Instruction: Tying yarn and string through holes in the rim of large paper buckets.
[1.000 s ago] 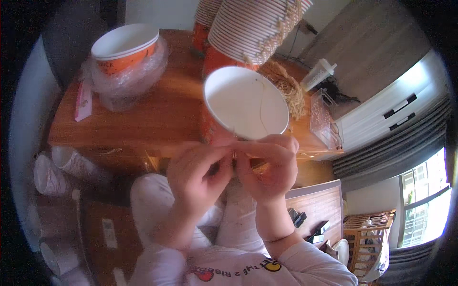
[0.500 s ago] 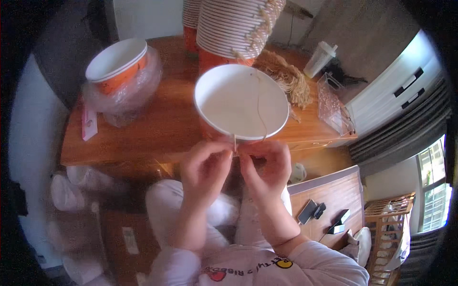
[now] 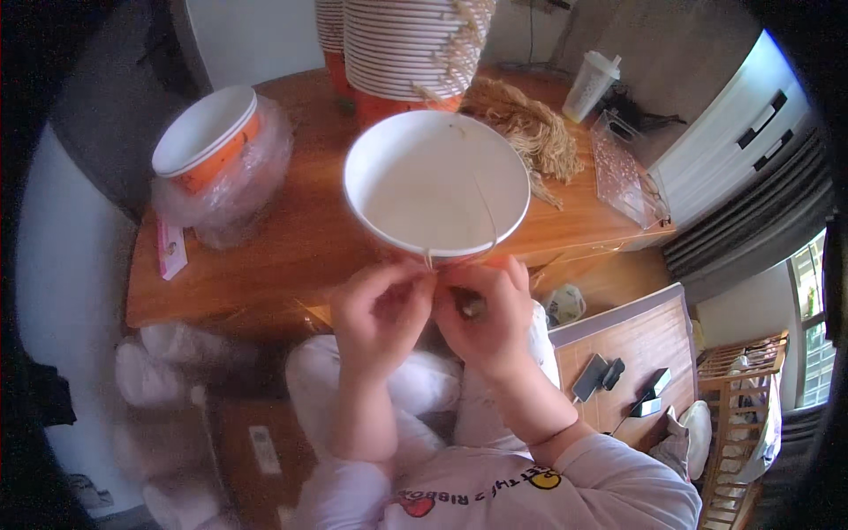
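**Bucket part-strung: far side looked done, near side n/a yet**

The paper bucket (image 3: 397, 194) stood mouth-up at the front edge of the wooden table (image 3: 309, 216), just in front of the tall stack (image 3: 411, 53); its base was out of sight, so couldn't tell what it sat on. L hand (image 3: 382, 314) and R hand (image 3: 483, 314) were both closed to a thumb-and-finger pinch, tips meeting on the string (image 3: 491, 219) just under the near rim; which one gripped tighter, couldn't tell.

Progress, approx.: string seemed fixed at a small hole in the far wall and ran loosely across the inside to the near rim. No finished knot showed there, so the near fastening was prob. the bit left. Tall stack had string bits down its side, i.e. those looked done.

Counts: 1 bucket in work; 2 stacks behind it, the tall one plus a second stack (image 3: 331, 62), both cut off by the top edge, so no. of buckets unknown (tall one: well over a dozen rims). At far L, 2 rims showed on the nested buckets (image 3: 231, 152) in 1 clear plastic wrap (image 3: 265, 163). Also 1 bundle of tan strings (image 3: 539, 132) (strands too many to count), 1 lidded cup w/ straw (image 3: 590, 88), 1 clear tray (image 3: 618, 168), 1 pink strip (image 3: 171, 252).
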Demonstrator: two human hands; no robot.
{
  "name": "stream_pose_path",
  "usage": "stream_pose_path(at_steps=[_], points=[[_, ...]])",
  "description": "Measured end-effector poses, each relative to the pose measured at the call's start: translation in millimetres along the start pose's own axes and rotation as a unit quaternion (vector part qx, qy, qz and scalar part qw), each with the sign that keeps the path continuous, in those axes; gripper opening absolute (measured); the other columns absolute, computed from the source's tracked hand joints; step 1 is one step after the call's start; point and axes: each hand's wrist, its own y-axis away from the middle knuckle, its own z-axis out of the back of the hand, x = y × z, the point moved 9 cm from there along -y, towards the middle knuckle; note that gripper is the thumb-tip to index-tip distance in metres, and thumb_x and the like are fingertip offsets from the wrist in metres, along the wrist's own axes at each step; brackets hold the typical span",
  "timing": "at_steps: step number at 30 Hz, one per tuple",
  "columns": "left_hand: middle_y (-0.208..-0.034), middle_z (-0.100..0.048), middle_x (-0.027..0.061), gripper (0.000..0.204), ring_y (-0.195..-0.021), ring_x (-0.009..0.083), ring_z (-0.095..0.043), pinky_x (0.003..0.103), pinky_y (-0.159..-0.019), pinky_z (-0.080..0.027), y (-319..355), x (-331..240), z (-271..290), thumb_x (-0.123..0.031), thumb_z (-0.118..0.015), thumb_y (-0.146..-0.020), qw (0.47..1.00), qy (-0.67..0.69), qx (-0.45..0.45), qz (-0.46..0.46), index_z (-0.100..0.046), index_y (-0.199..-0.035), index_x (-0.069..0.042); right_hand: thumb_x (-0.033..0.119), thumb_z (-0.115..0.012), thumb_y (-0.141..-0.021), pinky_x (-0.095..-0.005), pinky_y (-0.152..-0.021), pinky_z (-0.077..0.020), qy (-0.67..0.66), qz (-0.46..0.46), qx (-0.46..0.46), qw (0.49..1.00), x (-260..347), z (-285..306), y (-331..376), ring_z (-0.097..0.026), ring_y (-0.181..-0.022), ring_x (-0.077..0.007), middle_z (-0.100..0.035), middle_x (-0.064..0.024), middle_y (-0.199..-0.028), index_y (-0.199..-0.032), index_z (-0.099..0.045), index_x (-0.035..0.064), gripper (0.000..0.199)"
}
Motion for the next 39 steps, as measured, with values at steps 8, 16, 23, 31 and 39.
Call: stream_pose_path(at_steps=[8, 16, 23, 31, 39], points=[[-0.081, -0.068, 0.0009, 0.008, -0.07, 0.0062, -0.057, 0.021, -0.063, -0.045, 5.2, 10.6, 2.2, -0.006, -0.07, -0.087, 0.999, 0.034, -0.007, 0.037, -0.069, -0.09, 0.002, 0.005, -0.077, -0.06, -0.036, -0.066, -0.04, 0.003, 0.075, 0.034, 0.997, 15.3, 2.8, -3.9, -0.058, -0.076, -0.0215, -0.065, 0.0005, -0.085, -0.095, -0.063, 0.013, 0.039], [-0.085, -0.07, 0.0039, 0.011, -0.077, 0.0072, -0.06, 0.023, -0.068, -0.048, 4.1, 6.7, 3.2, -0.008, -0.07, -0.088, 0.999, 0.01, -0.01, 0.042, -0.069, -0.092, 0.002, 0.002, -0.077, -0.061, -0.0358, -0.064, -0.0428, -0.041, 0.039, 0.04, 0.998, 7.5, 5.8, -4.2, -0.058, -0.072, -0.0225, -0.064, -0.0009, -0.082, -0.096, -0.063, 0.0128, 0.038], [-0.092, -0.072, 0.0079, 0.018, -0.081, 0.0108, -0.064, 0.025, -0.074, -0.051, 7.1, 8.5, 1.6, -0.01, -0.076, -0.083, 0.997, 0.053, 0.039, 0.042, -0.071, -0.095, 0.003, 0.004, -0.077, -0.063, -0.0364, -0.064, -0.0427, -0.047, 0.055, 0.02, 0.997, 8.5, 12.1, -7.6, -0.057, -0.072, -0.0233, -0.062, -0.0018, -0.082, -0.097, -0.062, 0.0125, 0.038], [-0.089, -0.071, 0.0061, 0.021, -0.077, 0.0111, -0.064, 0.024, -0.07, -0.051, 11.5, 19.3, 3.4, -0.011, -0.081, -0.078, 0.99, 0.074, 0.019, 0.122, -0.072, -0.093, 0.001, 0.003, -0.074, -0.065, -0.0364, -0.066, -0.0423, -0.064, 0.082, 0.082, 0.991, 15.0, 16.0, -8.2, -0.061, -0.081, -0.0248, -0.065, -0.0018, -0.089, -0.1, -0.059, 0.0114, 0.04], [-0.073, -0.064, 0.0011, 0.017, -0.062, 0.006, -0.054, 0.02, -0.056, -0.039, 1.9, -0.3, 2.1, -0.016, -0.072, -0.086, 0.974, 0.126, -0.07, 0.175, -0.069, -0.092, 0.0, 0.002, -0.073, -0.066, -0.0355, -0.065, -0.0413, -0.152, 0.123, 0.08, 0.977, 14.9, 34.0, -6.9, -0.06, -0.079, -0.0241, -0.065, -0.0008, -0.089, -0.098, -0.06, 0.012, 0.037]])
